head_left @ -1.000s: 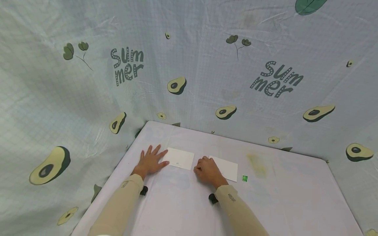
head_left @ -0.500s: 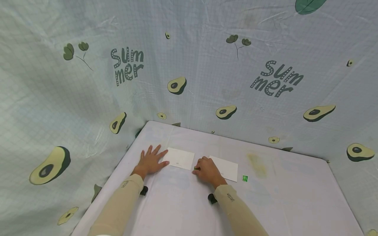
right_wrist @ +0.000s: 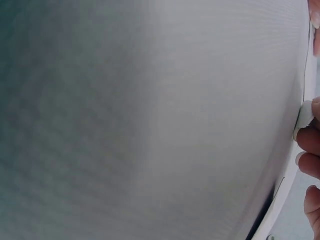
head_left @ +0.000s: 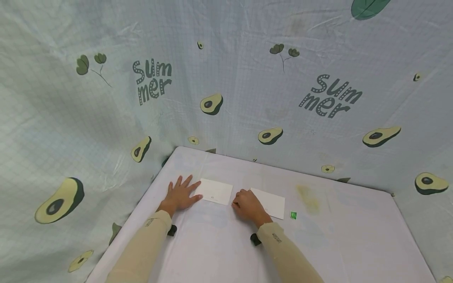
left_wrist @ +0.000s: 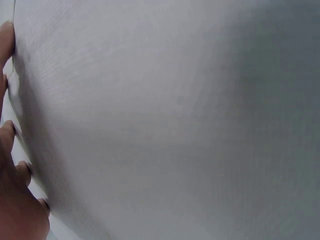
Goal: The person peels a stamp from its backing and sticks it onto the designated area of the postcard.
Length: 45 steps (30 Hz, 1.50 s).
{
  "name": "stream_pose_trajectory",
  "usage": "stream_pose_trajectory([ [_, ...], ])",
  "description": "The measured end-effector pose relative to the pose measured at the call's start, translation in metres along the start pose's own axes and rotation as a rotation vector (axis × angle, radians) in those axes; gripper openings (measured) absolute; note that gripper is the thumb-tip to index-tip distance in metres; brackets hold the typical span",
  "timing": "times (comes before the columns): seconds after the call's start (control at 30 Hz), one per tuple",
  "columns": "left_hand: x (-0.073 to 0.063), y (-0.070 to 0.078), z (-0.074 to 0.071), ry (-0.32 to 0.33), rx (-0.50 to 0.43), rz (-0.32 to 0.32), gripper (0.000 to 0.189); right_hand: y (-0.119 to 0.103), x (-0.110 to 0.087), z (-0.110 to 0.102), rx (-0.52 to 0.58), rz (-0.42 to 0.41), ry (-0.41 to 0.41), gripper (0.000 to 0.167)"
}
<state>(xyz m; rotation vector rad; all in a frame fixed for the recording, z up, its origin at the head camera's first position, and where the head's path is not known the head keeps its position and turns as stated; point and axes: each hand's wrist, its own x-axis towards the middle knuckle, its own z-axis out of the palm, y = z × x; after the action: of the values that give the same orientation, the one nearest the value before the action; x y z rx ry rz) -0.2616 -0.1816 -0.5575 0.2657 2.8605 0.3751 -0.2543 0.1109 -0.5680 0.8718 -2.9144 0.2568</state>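
Note:
My left hand [head_left: 178,196] lies spread on the table, its thumb and index fingertips at the left edge of a flat white card [head_left: 216,190] with a tiny printed mark. Just right of that card is my right hand [head_left: 246,204], fingers curled, pinching a small stamp [right_wrist: 304,116] whose pale, toothed edge shows in the right wrist view. A second white card [head_left: 274,203] lies partly under or behind the right hand. Farther right, a green stamp with a pale border [head_left: 293,215] lies flat. In the left wrist view, the left fingers [left_wrist: 7,135] show only at the edge.
A pale cloth covers the table [head_left: 354,236], with a yellowish stain [head_left: 308,199] right of the cards. Behind and to the left hangs a printed curtain [head_left: 240,78] with avocados and lettering. Dark wrist-camera mounts [head_left: 255,239] sit under the sleeves.
Half a second ago, a bit of green showed at my right fingertips; now the fingers hide it in the head view. My right fingers have shifted slightly; my left hand has stayed put.

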Motion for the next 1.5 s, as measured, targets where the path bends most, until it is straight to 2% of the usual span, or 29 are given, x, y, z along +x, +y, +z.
stream_pose_trajectory([
  [0.23, 0.002, 0.001, 0.001, 0.000, 0.002, 0.002, 0.072, 0.002, -0.006, -0.008, 0.094, 0.034, 0.059, 0.013],
  [0.47, 0.001, 0.002, -0.001, 0.000, -0.002, -0.013, 0.071, 0.006, -0.006, -0.023, 0.203, 0.124, 0.125, 0.011],
  [0.63, 0.001, 0.002, -0.002, -0.009, -0.019, -0.020, 0.072, 0.007, -0.008, -0.036, 0.274, 0.152, 0.130, 0.011],
  [1.0, 0.004, 0.004, -0.006, -0.034, -0.032, -0.018, 0.071, 0.004, -0.007, -0.064, 0.331, 0.161, 0.126, 0.016],
  [1.23, 0.004, 0.007, -0.010, -0.049, -0.048, -0.026, 0.072, -0.001, -0.005, -0.080, 0.329, 0.105, 0.150, 0.014],
  [1.5, 0.002, 0.008, -0.008, -0.047, -0.065, -0.020, 0.073, -0.007, -0.005, -0.098, 0.332, 0.089, 0.194, 0.013],
])
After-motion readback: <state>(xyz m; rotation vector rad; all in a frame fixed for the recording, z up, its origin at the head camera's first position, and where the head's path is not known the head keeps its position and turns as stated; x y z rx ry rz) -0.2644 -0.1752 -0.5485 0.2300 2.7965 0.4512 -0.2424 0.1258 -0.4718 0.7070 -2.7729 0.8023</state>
